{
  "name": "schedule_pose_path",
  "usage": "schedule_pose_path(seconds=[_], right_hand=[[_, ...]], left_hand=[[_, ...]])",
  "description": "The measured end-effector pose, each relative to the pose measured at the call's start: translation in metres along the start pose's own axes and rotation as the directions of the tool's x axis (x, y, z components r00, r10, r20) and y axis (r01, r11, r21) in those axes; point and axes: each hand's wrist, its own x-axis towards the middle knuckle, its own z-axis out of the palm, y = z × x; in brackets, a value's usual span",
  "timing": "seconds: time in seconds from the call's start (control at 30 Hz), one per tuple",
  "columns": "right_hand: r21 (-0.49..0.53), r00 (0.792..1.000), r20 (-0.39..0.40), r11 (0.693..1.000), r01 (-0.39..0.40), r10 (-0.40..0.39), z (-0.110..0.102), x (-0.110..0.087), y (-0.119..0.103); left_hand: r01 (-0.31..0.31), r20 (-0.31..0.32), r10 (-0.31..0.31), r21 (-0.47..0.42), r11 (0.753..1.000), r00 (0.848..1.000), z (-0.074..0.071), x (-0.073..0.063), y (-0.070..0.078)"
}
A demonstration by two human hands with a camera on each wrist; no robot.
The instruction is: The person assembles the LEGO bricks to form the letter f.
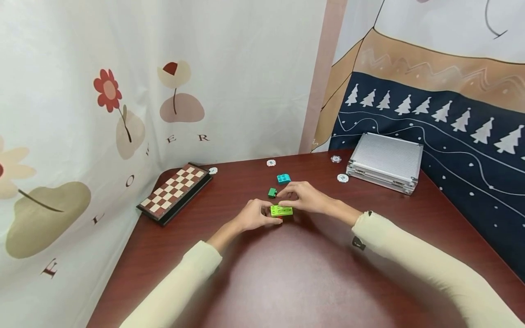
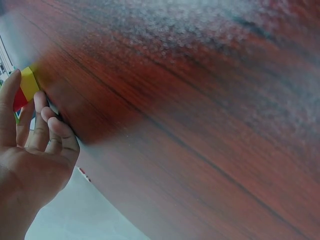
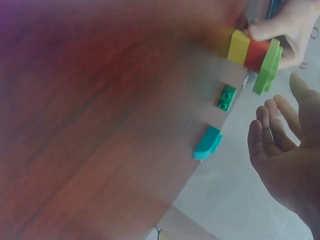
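My left hand (image 1: 253, 216) grips a small stack of toy building bricks near the middle of the table. In the right wrist view the stack shows a yellow brick (image 3: 239, 48) at the bottom, a red brick (image 3: 256, 55) above it and a wide lime green brick (image 3: 269, 69) on top. Just right of the stack hovers my right hand (image 1: 306, 197), its fingers loosely bent and holding nothing. Beyond the stack, a dark green brick (image 1: 272, 192) lies close to the right fingertips. A teal brick (image 1: 283, 178) with a rounded end sits farther back.
On the dark red wooden table (image 1: 262, 282), a checkered game board (image 1: 174, 191) lies at the left. A silver metal case (image 1: 384, 159) stands at the back right. Several poker chips (image 1: 342, 178) are scattered along the far edge, before a printed curtain (image 1: 246, 82).
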Motion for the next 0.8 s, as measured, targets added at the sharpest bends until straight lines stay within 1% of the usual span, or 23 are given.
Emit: schedule_pose_path(seconds=[0.23, 0.37, 0.57, 0.8], right_hand=[[0.021, 0.998, -0.056, 0.999, -0.03, 0.031, -0.004, 0.012, 0.019], [0.032, 0.998, -0.048, 0.999, -0.034, 0.036, -0.002, 0.016, 0.031], [0.045, 1.0, -0.028, 0.999, 0.001, 0.0, 0.007, 0.024, 0.047], [0.03, 1.0, -0.026, 0.999, -0.011, 0.012, 0.02, 0.038, 0.055]], left_hand=[[0.006, 0.006, -0.006, 0.009, 1.0, 1.0, -0.001, -0.002, 0.0], [0.013, 0.014, -0.013, 0.014, 1.0, 1.0, -0.001, -0.001, 0.001], [0.02, 0.023, -0.02, 0.009, 1.0, 1.0, 0.0, -0.001, 0.001], [0.02, 0.005, -0.02, -0.001, 1.0, 1.0, -0.001, -0.002, 0.002]])
